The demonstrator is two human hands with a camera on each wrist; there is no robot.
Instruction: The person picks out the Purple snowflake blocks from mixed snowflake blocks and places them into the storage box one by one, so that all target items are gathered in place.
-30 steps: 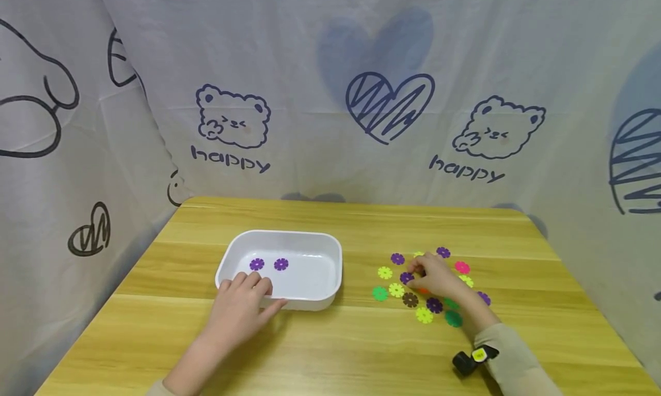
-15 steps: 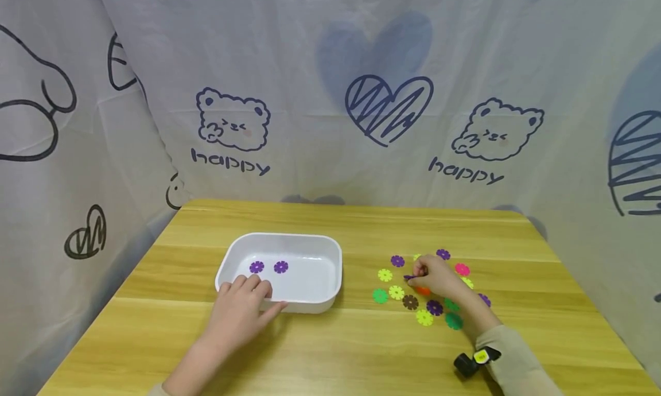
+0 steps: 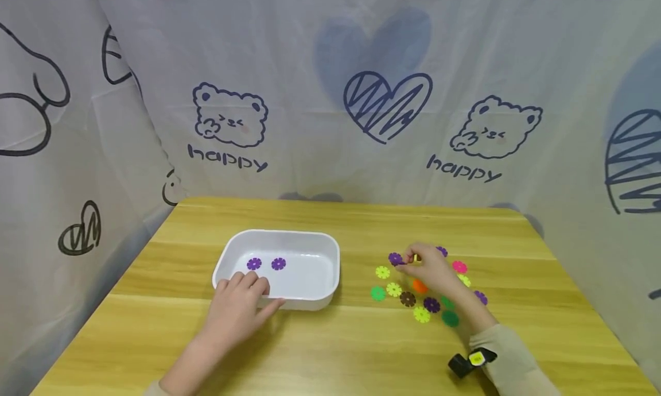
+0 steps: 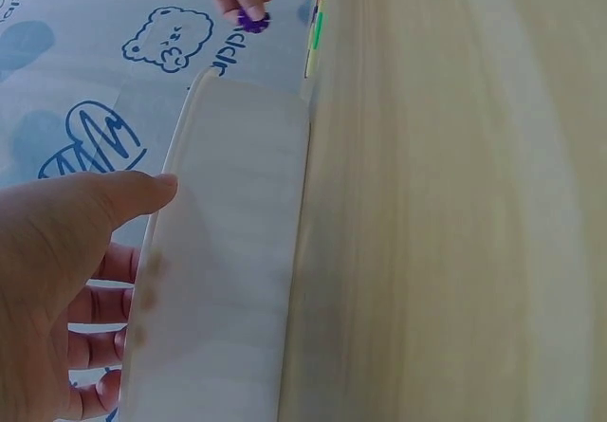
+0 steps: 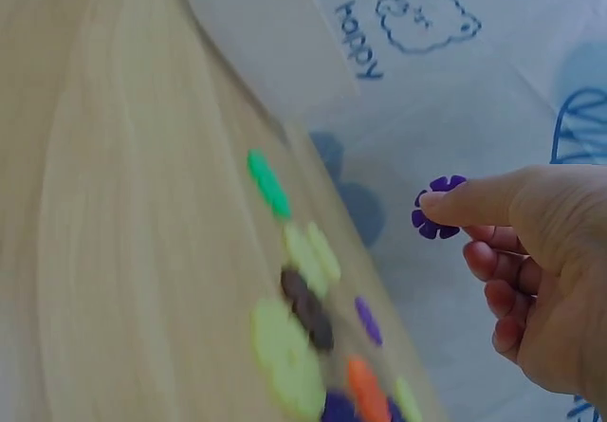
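My right hand [image 3: 430,267] pinches a purple snowflake disc [image 5: 438,208] between thumb and forefinger, raised above the loose discs. Past it on the table another purple disc [image 3: 395,259] lies flat. At the left, my left hand [image 3: 238,304] grips the near rim of a white plastic tub [image 3: 330,270]. Its thumb [image 4: 142,194] lies on the outer side and the other fingers reach over inside. Two purple discs [image 3: 279,264] lie on the tub's floor.
Around and under my right hand are scattered yellow, green, brown, orange [image 3: 420,286], pink [image 3: 459,267] and purple discs on the wooden table [image 3: 320,356]. A printed cloth [image 3: 304,126] hangs behind the table. A small black device [image 3: 467,363] sits at my right wrist.
My right hand has picked up a purple disc from the group and lifted it slightly up and to the left. My left hand keeps its place on the tub's rim.
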